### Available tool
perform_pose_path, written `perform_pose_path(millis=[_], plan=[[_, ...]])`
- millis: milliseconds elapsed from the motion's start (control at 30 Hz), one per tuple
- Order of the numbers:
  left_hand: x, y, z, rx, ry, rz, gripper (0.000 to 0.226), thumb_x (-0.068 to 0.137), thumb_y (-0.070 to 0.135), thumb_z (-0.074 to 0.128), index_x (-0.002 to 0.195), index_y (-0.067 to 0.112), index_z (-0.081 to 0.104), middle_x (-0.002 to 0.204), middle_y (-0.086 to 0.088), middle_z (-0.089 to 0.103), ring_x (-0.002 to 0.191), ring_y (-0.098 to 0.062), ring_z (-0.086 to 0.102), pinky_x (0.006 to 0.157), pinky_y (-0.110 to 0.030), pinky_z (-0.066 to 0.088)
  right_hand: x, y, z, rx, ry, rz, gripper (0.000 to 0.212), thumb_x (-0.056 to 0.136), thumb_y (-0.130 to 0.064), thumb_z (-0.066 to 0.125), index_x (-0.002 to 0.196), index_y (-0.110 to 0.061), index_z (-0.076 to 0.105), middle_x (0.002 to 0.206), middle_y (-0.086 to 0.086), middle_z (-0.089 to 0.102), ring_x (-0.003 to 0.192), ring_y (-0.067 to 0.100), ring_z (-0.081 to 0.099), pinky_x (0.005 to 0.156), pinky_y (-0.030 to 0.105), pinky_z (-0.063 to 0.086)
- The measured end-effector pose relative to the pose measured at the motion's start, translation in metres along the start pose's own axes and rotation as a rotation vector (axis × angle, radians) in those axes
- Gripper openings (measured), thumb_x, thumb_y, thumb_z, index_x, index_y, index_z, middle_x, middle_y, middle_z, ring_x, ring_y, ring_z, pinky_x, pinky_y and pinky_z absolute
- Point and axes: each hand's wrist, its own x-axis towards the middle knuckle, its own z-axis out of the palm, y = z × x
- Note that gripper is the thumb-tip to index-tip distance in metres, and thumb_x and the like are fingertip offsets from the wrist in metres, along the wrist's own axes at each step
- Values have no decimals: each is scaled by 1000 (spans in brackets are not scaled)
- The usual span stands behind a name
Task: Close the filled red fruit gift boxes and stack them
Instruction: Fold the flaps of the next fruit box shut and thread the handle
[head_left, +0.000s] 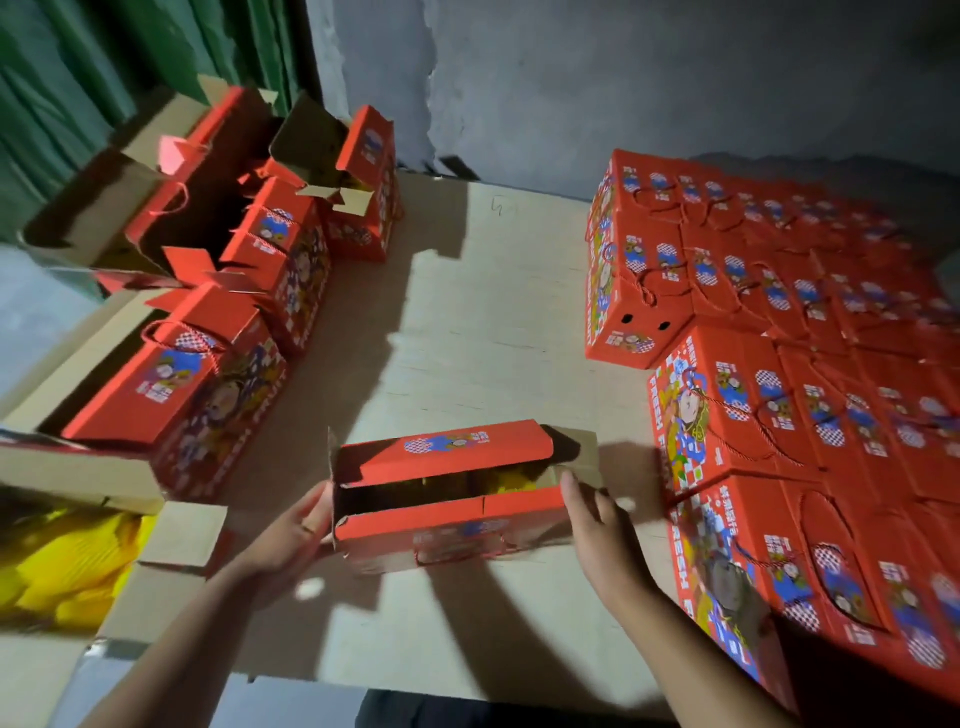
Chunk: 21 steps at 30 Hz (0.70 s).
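Note:
A red fruit gift box (452, 525) sits on the pale board in front of me, its long top flaps partly open and yellow fruit wrapping visible inside. My left hand (291, 530) holds its left end, thumb by the brown end flap. My right hand (597, 525) touches its right end with fingers fairly straight. A large stack of shut red boxes (779, 364) fills the right side. Several open red boxes (218, 332) stand in a row at the left.
The pale cardboard-covered surface (467, 312) runs between the two groups of boxes. A brown carton with yellow foam nets (62, 566) lies at the lower left. A grey wall and green curtain (104, 62) stand behind.

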Motion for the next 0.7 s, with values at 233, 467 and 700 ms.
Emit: perform_pose_path(millis=[233, 467, 700], plan=[[1, 13, 9, -76, 118, 58, 38, 103, 58, 50, 126, 34, 69, 119, -1, 77, 104, -13, 73, 79, -36, 60, 19, 1, -13, -61, -253, 17, 27, 107, -44, 53, 102, -43, 80, 114, -17, 75, 122, 12, 65, 102, 31, 47], [-16, 33, 17, -52, 178, 238, 32, 105, 31, 59, 136, 31, 63, 123, 6, 74, 109, -10, 73, 77, -31, 64, 34, -29, -11, -202, -627, -153, 102, 79, -23, 80, 142, -78, 22, 102, 3, 75, 78, 11, 66, 72, 32, 52], [-13, 31, 6, 748, 154, 506, 60, 92, 14, 80, 145, 31, 60, 142, 6, 54, 124, -10, 61, 105, -27, 52, 54, -40, 18, -205, -430, -259, 121, 78, -13, 89, 147, -78, 13, 120, -11, 57, 79, 19, 70, 60, 33, 58]])
